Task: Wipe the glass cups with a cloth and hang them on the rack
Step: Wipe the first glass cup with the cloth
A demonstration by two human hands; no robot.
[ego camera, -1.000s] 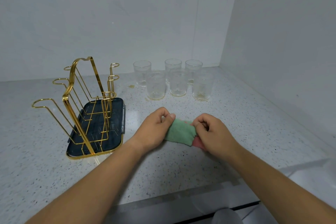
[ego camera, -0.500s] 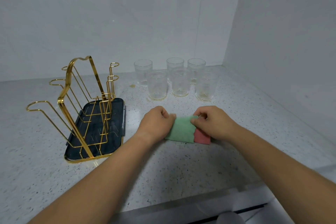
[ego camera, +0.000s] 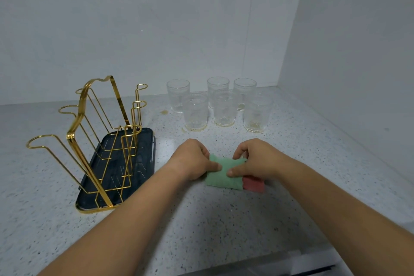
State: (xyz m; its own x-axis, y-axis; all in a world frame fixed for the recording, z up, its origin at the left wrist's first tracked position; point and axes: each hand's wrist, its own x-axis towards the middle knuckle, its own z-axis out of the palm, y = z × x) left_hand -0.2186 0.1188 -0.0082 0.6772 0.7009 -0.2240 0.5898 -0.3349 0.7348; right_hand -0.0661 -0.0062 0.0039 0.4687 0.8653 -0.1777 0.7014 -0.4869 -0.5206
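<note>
Both hands on the cloth (ego camera: pixel 220 175) now: left hand (ego camera: pixel 191 159) and right hand (ego camera: pixel 254 159) each pinch its green top fold, flat on the tabletop (ego camera: pixel 224 226). Six cups (ego camera: pixel 223 108) stand upright behind; the gold rack (ego camera: pixel 94 139) stands to the left.

Rack (ego camera: pixel 71 138) at 9 o'clock: thin metal wire, gold, shiny, smooth.
Tray (ego camera: pixel 143 159) under it: dark, looks like plastic, glossy, little ridges on floor, gold rim.
Glass cups (ego camera: pixel 224 110) at 12 o'clock: clear glass, shiny, bumpy ribs down sides.
Green cloth (ego camera: pixel 221 180) in middle: soft, fuzzy, matt.
Pink cloth (ego camera: pixel 254 184) at its 4 o'clock: same fuzzy look, ribbed edge.
Counter (ego camera: pixel 224 231): stone-like, white with dark specks, smooth, faint shine.
Walls (ego camera: pixel 179 29): white, smooth, matt.
</note>
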